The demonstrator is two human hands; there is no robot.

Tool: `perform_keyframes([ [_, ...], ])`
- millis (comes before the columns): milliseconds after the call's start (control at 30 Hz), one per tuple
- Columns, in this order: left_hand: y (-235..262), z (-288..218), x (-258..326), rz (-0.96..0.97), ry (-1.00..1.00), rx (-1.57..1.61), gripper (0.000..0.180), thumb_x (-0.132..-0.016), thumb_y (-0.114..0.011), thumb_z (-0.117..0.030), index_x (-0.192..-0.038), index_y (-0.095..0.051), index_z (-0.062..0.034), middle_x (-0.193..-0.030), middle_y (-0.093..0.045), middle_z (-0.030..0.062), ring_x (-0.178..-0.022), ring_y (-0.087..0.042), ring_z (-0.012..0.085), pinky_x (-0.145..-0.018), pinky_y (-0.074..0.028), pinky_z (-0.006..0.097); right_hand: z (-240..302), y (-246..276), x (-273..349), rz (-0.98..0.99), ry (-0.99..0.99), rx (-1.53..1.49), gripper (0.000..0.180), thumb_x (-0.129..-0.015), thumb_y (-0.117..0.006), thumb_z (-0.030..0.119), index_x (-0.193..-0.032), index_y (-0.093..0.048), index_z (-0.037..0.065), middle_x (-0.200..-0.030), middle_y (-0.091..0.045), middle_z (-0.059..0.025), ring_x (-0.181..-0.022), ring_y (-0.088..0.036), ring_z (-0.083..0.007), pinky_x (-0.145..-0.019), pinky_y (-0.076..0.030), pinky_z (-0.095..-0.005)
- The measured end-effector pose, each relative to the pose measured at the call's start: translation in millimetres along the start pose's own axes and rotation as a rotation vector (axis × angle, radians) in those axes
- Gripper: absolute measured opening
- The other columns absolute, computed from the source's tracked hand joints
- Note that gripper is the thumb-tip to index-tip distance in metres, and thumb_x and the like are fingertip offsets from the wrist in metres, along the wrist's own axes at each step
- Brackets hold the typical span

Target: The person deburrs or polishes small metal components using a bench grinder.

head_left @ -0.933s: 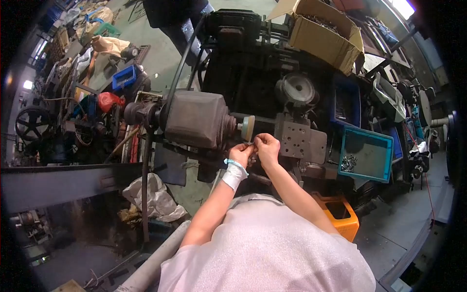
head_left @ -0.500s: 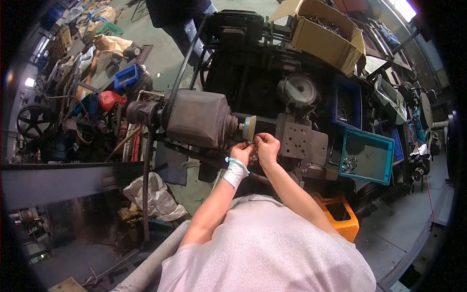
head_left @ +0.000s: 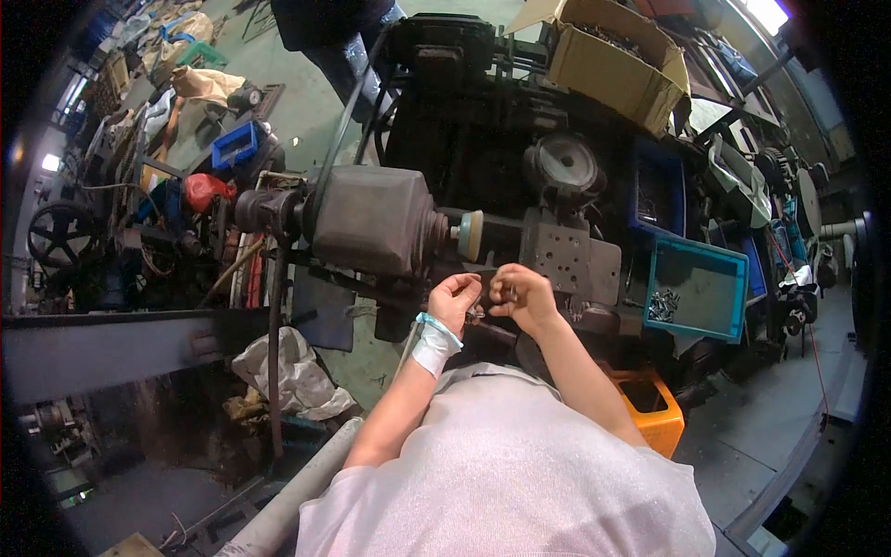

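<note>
My left hand [head_left: 453, 303], with a white wrap and a pale blue band at its wrist, is closed in a pinch just below the buffing wheel [head_left: 471, 236]. Whatever its fingertips hold is too small to make out. Close by on the right is my right hand [head_left: 525, 295], apart from the left, its fingers curled inward; anything inside them is hidden. The wheel, pale with a tan rim, sits on the shaft of a dark motor housing [head_left: 371, 221]. Small shiny metal bits show beneath the fingers, but I cannot tell whether a hand holds them.
A drilled metal plate [head_left: 577, 265] stands right of my hands. Beyond it are a teal bin [head_left: 698, 331] with small metal parts [head_left: 663, 305] and a blue bin [head_left: 685, 190]. A cardboard box [head_left: 617, 79] of parts sits at the far right. An orange stool [head_left: 661, 432] is beside me.
My hands have moved apart and slightly down from the buffing wheel. The right hand's fingers have loosened from their pinch and curled. The view has shifted slightly.
</note>
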State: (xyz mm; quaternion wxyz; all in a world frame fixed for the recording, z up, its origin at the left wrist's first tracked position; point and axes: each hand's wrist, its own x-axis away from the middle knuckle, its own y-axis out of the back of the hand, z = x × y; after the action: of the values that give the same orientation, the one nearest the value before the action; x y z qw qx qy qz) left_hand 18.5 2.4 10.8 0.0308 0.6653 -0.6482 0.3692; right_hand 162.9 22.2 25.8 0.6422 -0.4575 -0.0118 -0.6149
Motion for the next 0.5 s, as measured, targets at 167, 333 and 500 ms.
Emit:
perform_keyframes([
  [167,7.5,16.3,-9.4,-0.077,-0.203,-0.005,0.014,-0.077,-0.06,-0.012,-0.085,-0.055,-0.0017,-0.07,-0.054,0.0013,-0.058,-0.05,0.0091,-0.05,-0.041,0.02,-15.8,-8.6,6.8,0.019,0.024,0.643,0.017,-0.071,-0.065,0.015,-0.077,-0.059,0.0,-0.058,-0.052,0.001,-0.045,-0.04,-0.0041,-0.039,-0.029,-0.0191],
  [333,13.9,22.4,-14.9,-0.085,-0.223,-0.037,0.019,-0.082,-0.053,-0.022,-0.085,-0.056,-0.0032,-0.069,-0.054,0.0009,-0.059,-0.049,0.0079,-0.051,-0.041,0.02,-16.7,-12.2,5.4,-0.027,0.123,0.476,0.011,-0.073,-0.063,0.01,-0.077,-0.06,0.001,-0.056,-0.049,0.0024,-0.043,-0.038,-0.0036,-0.038,-0.028,-0.0184],
  [500,12.8,9.9,2.6,0.081,0.005,0.124,0.022,-0.082,-0.054,-0.025,-0.087,-0.056,-0.0032,-0.069,-0.055,0.0006,-0.05,-0.05,0.0082,-0.039,-0.038,0.021,-15.6,-9.0,-1.4,-0.116,0.237,0.352,0.006,-0.074,-0.061,0.006,-0.078,-0.059,0.001,-0.057,-0.049,0.0026,-0.043,-0.038,-0.0033,-0.038,-0.028,-0.0179],
])
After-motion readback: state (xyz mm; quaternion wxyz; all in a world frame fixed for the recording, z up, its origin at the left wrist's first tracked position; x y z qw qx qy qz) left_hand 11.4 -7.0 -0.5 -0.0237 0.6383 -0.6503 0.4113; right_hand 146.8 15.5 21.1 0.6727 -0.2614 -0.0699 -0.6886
